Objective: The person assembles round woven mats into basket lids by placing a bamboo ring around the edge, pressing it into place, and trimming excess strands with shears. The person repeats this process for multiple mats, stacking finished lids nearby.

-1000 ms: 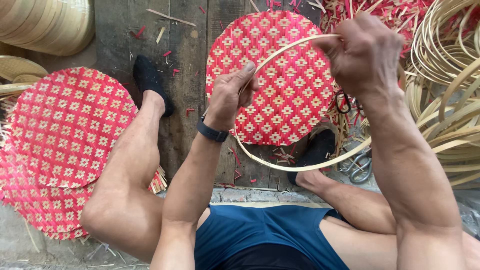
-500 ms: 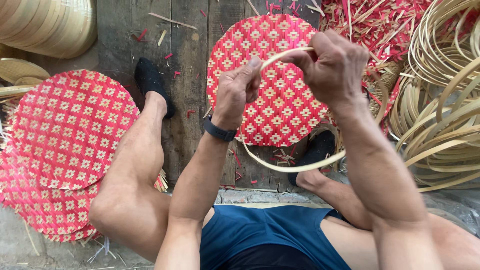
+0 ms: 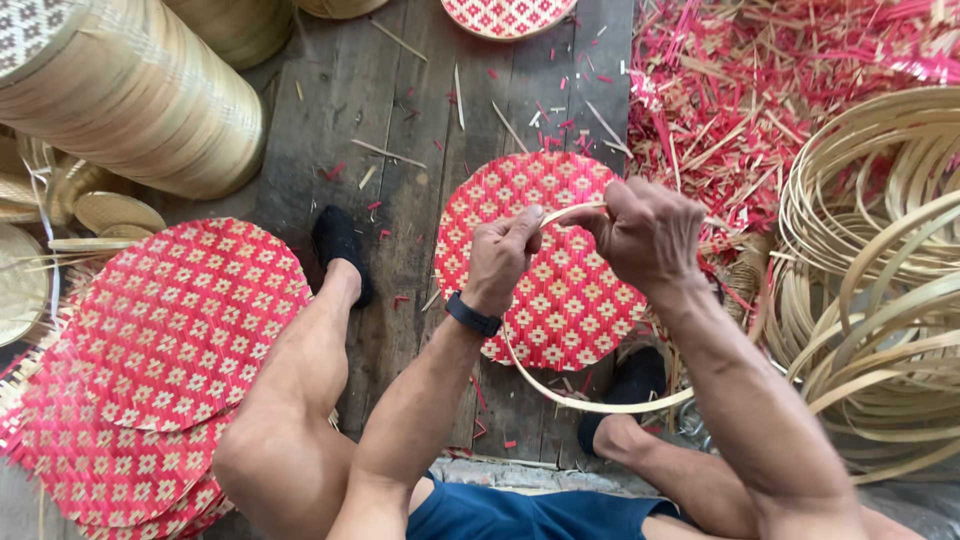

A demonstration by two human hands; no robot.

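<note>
Both hands are clamped on a thin bamboo hoop [image 3: 590, 402] at the middle of the view: the left hand [image 3: 498, 258] pinches its top end and the right hand [image 3: 645, 235], at three o'clock from it, grips beside it, nearly touching. The hoop loops down toward six o'clock over a round red woven mat [image 3: 560, 290] on the plank floor [image 3: 400, 150]. Stacked red mats [image 3: 160, 360] lie at nine o'clock, coiled bamboo strips [image 3: 880, 300] at three, red trimmings [image 3: 760, 90] at one and stacked bamboo baskets [image 3: 140, 95] at eleven.
</note>
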